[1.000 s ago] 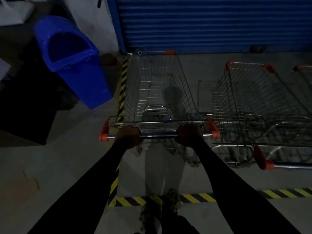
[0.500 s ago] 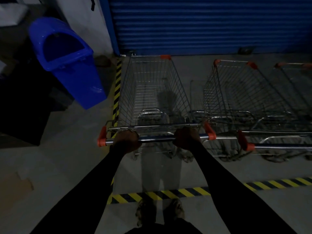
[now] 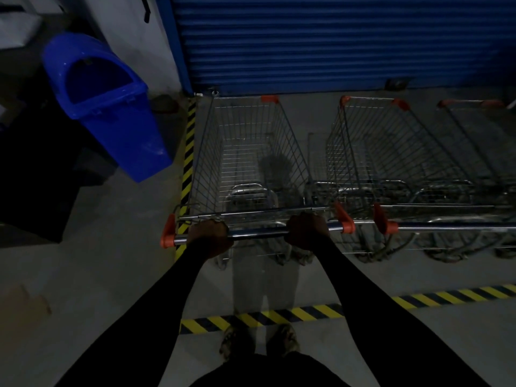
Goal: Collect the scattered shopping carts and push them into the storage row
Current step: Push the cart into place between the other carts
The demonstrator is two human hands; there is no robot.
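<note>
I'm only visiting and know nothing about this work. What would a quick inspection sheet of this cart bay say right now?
Surface: grey concrete floor, bay marked with yellow-black hazard tape.
Job's things: held cart in the leftmost slot, beside the parked carts; handles roughly level.
Clutter: blue bin left of the tape.
Hands: left hand and right hand both grip the handle bar.
Cables: nothing seen.
Surroundings: closed blue roller shutter behind the carts; dim light.
</note>
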